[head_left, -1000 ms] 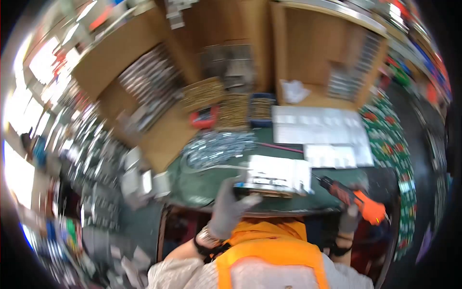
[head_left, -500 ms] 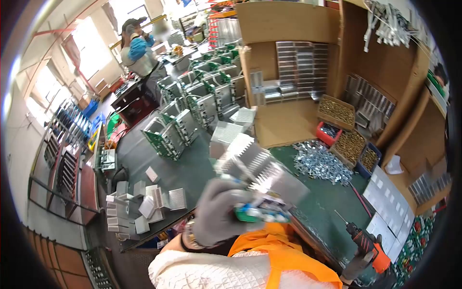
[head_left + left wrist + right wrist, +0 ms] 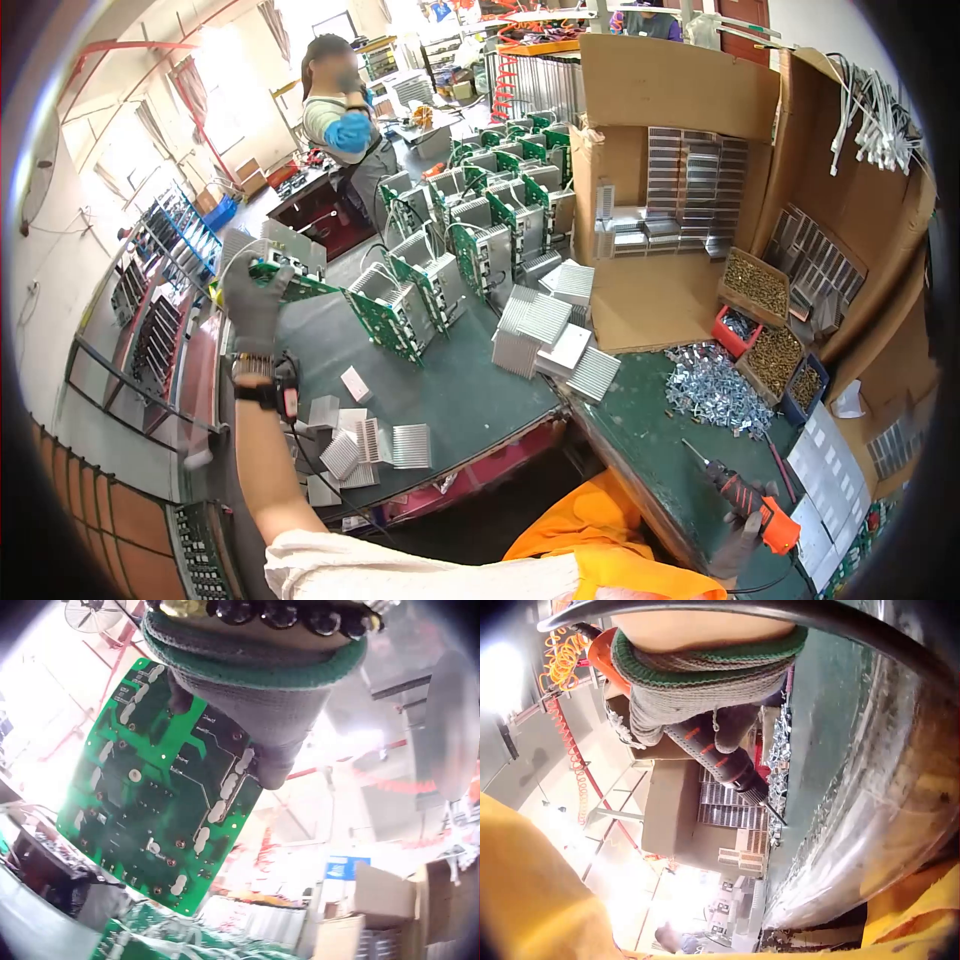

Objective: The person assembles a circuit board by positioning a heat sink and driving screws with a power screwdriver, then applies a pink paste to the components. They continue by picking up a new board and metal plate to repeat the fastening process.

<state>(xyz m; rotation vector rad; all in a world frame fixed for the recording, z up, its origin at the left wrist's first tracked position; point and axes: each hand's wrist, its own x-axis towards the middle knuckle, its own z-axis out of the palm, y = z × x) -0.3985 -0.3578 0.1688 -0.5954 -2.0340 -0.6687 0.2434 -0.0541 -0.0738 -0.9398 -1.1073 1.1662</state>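
My gloved left hand [image 3: 252, 305] reaches far out over the left end of the table and grips a green circuit board with metal heat sinks [image 3: 296, 248]. In the left wrist view the board's soldered underside [image 3: 150, 780] faces the camera, with the gloved fingers [image 3: 274, 769] over its upper edge. The gloved right hand [image 3: 738, 548] holds an orange and black electric screwdriver [image 3: 745, 497] above the right part of the table; its bit points up and left. The right wrist view shows the screwdriver [image 3: 718, 759] in the grip of that hand [image 3: 697, 705].
Rows of finished-looking boards with heat sinks [image 3: 392, 305] stand upright on the table. Loose heat sinks lie at its front edge [image 3: 410, 446] and middle [image 3: 535, 320]. Metal clips [image 3: 705, 385], screw trays [image 3: 757, 284] and cardboard boxes [image 3: 680, 85] are at right. A person [image 3: 340, 125] stands behind.
The left hand has carried the board with heat sinks from in front of the body out to the far left. The head view has turned left; the right hand still holds the screwdriver.
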